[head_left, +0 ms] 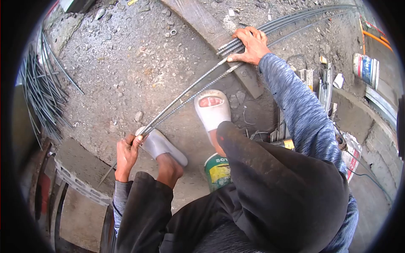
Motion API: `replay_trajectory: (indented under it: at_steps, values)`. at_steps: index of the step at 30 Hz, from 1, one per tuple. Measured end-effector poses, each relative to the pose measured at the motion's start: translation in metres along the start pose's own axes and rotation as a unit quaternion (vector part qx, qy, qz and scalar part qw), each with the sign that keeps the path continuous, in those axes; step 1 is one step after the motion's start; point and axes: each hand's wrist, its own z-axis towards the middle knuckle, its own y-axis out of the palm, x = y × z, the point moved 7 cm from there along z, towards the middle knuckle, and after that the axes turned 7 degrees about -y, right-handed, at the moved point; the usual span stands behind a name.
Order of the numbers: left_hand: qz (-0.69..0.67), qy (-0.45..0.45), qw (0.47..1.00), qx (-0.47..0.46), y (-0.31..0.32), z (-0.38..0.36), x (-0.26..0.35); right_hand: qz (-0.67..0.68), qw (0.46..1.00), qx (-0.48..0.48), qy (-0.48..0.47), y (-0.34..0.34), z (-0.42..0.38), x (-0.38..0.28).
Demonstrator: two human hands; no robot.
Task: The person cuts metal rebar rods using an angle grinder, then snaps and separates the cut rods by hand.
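Note:
My left hand [128, 152] is closed around two ribbed steel bars [185, 93] near their lower-left ends, thumb on top. The bars slant up to my right hand [252, 45], whose fingers curl down over steel rods, with the thumb against one of the two bars. Beside and beyond that hand, a bundle of several rods [306, 19] stretches to the upper right. Their near ends lie across a wooden plank [198, 25] on the ground. My right fingers partly hide where the bars and the bundle meet.
A pile of cut rods [40, 90] lies at the left. Hollow concrete blocks [82, 168] stand lower left. Between my legs is a green paint can [218, 170]. At the right are metal channels [325, 86] and a white-blue bucket [366, 71]. Gravel covers the ground.

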Motion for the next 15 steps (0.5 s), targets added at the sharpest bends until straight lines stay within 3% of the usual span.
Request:
replay_trajectory:
  at_steps: [4,9,15]
  values:
    - [0.014,0.024,1.0,0.014,-0.008,-0.011,0.009,0.007,0.999,-0.034,-0.016,-0.006,0.002,-0.003]
    - [0.009,-0.008,1.0,-0.016,-0.002,0.001,0.002,-0.029,0.998,-0.021,-0.043,-0.009,0.007,-0.006]
    - [-0.008,0.009,1.0,0.004,-0.001,-0.015,0.012,0.007,0.995,-0.095,-0.019,-0.006,0.019,0.001]
